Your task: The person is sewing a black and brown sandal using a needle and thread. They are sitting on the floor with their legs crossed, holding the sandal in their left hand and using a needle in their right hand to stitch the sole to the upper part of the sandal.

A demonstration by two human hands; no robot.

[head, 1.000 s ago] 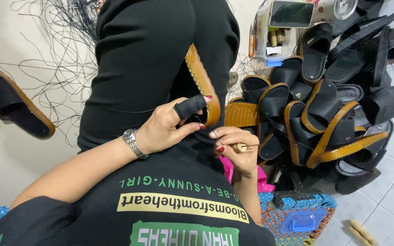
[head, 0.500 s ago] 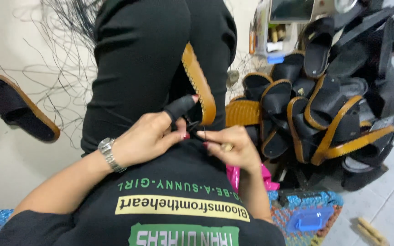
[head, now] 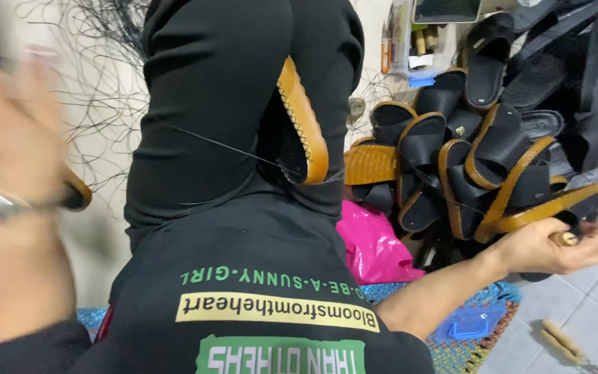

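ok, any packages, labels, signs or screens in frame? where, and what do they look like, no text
Screen: top edge, right of centre; dark rectangle, cut off by the frame.
Clear container: just below the screen; see-through box with small items and a blue part.
Pink plastic bag: centre, beside the sandal pile; crumpled, bright pink.
Shirt print: bottom centre on the black shirt; yellow band, green block.

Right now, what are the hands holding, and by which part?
The right hand pinches a small wooden-handled tool by its handle. The left hand is too blurred to tell.
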